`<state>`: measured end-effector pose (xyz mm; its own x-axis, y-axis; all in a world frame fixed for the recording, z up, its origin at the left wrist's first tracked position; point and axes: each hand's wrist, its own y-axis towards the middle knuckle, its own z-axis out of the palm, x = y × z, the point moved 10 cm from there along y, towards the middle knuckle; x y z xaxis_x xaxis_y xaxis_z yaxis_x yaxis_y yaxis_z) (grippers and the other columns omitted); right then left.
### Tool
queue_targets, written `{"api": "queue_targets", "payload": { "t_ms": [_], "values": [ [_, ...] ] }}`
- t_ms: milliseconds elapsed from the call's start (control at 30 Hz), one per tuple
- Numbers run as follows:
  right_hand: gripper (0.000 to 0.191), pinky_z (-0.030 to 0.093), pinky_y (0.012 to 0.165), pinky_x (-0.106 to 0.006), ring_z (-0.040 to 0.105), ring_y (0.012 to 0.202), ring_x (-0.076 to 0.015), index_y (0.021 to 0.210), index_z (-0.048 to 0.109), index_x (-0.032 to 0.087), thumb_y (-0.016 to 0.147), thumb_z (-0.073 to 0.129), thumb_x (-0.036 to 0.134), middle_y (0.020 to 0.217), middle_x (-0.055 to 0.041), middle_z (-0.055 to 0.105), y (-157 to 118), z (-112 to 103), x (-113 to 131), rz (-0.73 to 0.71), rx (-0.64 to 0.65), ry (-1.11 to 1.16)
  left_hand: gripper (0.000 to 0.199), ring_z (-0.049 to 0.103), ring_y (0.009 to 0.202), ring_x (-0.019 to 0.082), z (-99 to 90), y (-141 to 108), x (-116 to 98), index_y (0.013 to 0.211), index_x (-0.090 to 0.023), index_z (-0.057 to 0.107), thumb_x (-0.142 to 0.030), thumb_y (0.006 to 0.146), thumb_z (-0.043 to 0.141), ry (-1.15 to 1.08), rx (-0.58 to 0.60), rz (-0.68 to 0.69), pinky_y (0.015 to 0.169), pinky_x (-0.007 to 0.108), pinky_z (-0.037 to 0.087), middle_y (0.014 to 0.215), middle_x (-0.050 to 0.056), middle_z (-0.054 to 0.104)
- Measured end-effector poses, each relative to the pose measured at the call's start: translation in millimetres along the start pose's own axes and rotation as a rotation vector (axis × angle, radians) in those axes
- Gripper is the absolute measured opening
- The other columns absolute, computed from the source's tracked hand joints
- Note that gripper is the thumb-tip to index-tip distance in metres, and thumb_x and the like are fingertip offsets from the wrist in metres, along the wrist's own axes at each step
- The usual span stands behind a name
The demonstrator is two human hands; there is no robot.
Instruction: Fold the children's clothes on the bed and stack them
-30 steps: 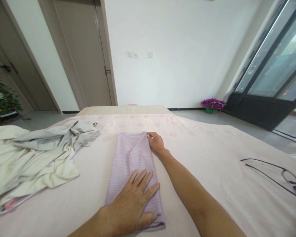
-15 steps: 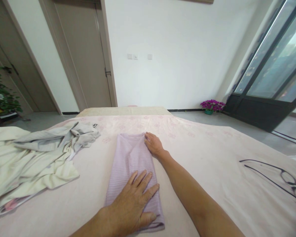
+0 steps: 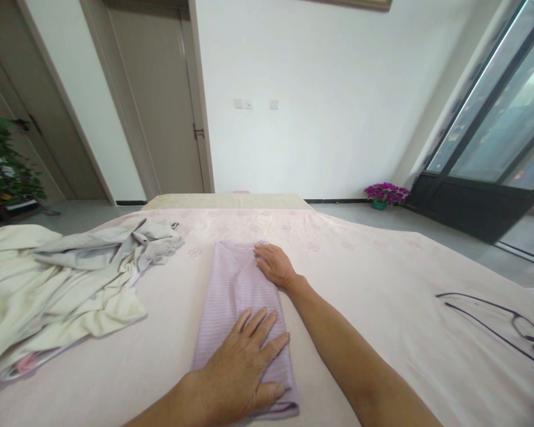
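Note:
A light purple, finely striped garment [image 3: 225, 290] lies folded into a long narrow strip on the pale pink floral cloth [image 3: 360, 314]. My left hand [image 3: 244, 365] rests flat on its near part, fingers spread, palm down. At the far right corner of the garment, my right hand [image 3: 275, 264] lies on top with its fingers extended over the fabric. Neither hand grips anything. Part of the garment's near left side is hidden under my left hand and forearm.
Crumpled cream clothing [image 3: 93, 308] with a grey piece [image 3: 102, 246] on it lies at the left. Black-framed glasses [image 3: 489, 314] rest at the right. Beyond the cloth are a beige surface [image 3: 226, 201], a door [image 3: 160, 89], and purple flowers [image 3: 386, 193].
My right hand has shifted slightly left and onto the garment, its fingers changing from a pinch at the corner to lying flat. My left hand stays in place on the garment.

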<state>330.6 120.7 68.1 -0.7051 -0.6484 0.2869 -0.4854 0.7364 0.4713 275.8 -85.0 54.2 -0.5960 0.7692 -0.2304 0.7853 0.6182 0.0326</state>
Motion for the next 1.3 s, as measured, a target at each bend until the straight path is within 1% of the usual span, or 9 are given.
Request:
{"api": "queue_targets", "payload": {
  "t_ms": [233, 367, 467, 600, 767, 867, 967, 1133, 1300],
  "values": [
    [0.033, 0.037, 0.109, -0.030, 0.058, 0.121, -0.0155, 0.117, 0.070, 0.024, 0.096, 0.045, 0.028, 0.124, -0.0022, 0.069, -0.7, 10.4, 5.7, -0.025, 0.097, 0.060, 0.065, 0.026, 0.147, 0.031, -9.2, -0.2, -0.6, 0.149, -0.030, 0.038, -0.061, 0.093, 0.044, -0.072, -0.046, -0.002, 0.120, 0.055, 0.020, 0.160, 0.009, 0.030],
    [0.033, 0.037, 0.109, -0.030, 0.057, 0.121, -0.0157, 0.117, 0.070, 0.024, 0.096, 0.045, 0.028, 0.127, -0.0015, 0.067, -0.1, 10.7, 3.4, 0.001, 0.113, 0.057, 0.044, 0.042, 0.138, 0.026, -23.1, 1.5, 15.5, 0.137, -0.027, 0.055, -0.043, 0.097, 0.046, -0.101, -0.229, -0.068, 0.117, 0.050, 0.030, 0.147, 0.007, 0.051],
    [0.032, 0.038, 0.108, -0.030, 0.058, 0.121, -0.0160, 0.117, 0.070, 0.026, 0.095, 0.046, 0.027, 0.128, -0.0002, 0.067, -0.1, 12.4, 1.3, 0.032, 0.140, 0.047, 0.034, 0.054, 0.128, 0.021, -48.5, -5.4, 48.8, 0.124, -0.024, 0.064, -0.030, 0.097, 0.046, -0.172, -0.490, -0.200, 0.113, 0.044, 0.039, 0.134, 0.006, 0.063],
    [0.031, 0.039, 0.106, -0.029, 0.059, 0.118, -0.0159, 0.115, 0.071, 0.025, 0.095, 0.046, 0.027, 0.125, -0.0009, 0.068, 0.8, 9.9, 2.7, 0.018, 0.110, 0.040, 0.031, 0.061, 0.118, 0.019, -76.9, -27.4, 115.7, 0.116, -0.023, 0.067, -0.028, 0.093, 0.046, -0.368, -0.778, -0.453, 0.106, 0.036, 0.045, 0.123, 0.004, 0.068],
    [0.029, 0.041, 0.103, -0.028, 0.062, 0.112, -0.0157, 0.110, 0.072, 0.024, 0.095, 0.048, 0.025, 0.119, -0.0008, 0.071, 2.0, 7.7, 3.9, -0.023, 0.060, 0.029, 0.044, 0.055, 0.128, 0.022, -68.2, -41.1, 205.3, 0.131, -0.018, 0.056, -0.029, 0.088, 0.052, -0.618, -0.896, -0.701, 0.109, 0.037, 0.041, 0.136, 0.010, 0.060],
    [0.027, 0.042, 0.101, -0.029, 0.062, 0.110, -0.0168, 0.108, 0.072, 0.023, 0.095, 0.049, 0.024, 0.117, -0.0019, 0.071, 2.4, 8.5, 3.8, -0.039, 0.052, 0.022, 0.053, 0.052, 0.131, 0.022, -48.6, -34.1, 249.8, 0.139, -0.017, 0.047, -0.028, 0.088, 0.052, -0.660, -0.843, -0.825, 0.107, 0.036, 0.042, 0.142, 0.015, 0.055],
    [0.026, 0.043, 0.100, -0.029, 0.063, 0.109, -0.0176, 0.107, 0.072, 0.023, 0.095, 0.049, 0.024, 0.116, -0.0025, 0.072, 2.5, 8.3, 3.9, -0.052, 0.042, 0.017, 0.057, 0.054, 0.129, 0.023, -36.3, -15.6, 273.4, 0.144, -0.018, 0.042, -0.027, 0.088, 0.051, -0.568, -0.714, -0.857, 0.106, 0.035, 0.042, 0.142, 0.015, 0.055],
    [0.025, 0.044, 0.099, -0.030, 0.063, 0.108, -0.0176, 0.106, 0.072, 0.024, 0.094, 0.051, 0.023, 0.116, -0.0014, 0.072, 2.4, 8.2, 1.8, -0.039, 0.033, 0.021, 0.054, 0.046, 0.136, 0.023, -32.3, 19.4, 264.0, 0.143, -0.016, 0.043, -0.028, 0.090, 0.045, -0.279, -0.516, -0.727, 0.112, 0.035, 0.034, 0.148, 0.014, 0.049],
    [0.024, 0.044, 0.098, -0.030, 0.064, 0.107, -0.0175, 0.106, 0.072, 0.024, 0.093, 0.052, 0.024, 0.114, -0.0017, 0.072, 1.9, 7.2, 2.3, -0.045, 0.022, 0.031, 0.053, 0.030, 0.145, 0.032, -24.3, 28.3, 246.4, 0.141, -0.016, 0.046, -0.040, 0.095, 0.042, -0.117, -0.430, -0.718, 0.117, 0.051, 0.019, 0.155, 0.017, 0.036]
  ]
}}
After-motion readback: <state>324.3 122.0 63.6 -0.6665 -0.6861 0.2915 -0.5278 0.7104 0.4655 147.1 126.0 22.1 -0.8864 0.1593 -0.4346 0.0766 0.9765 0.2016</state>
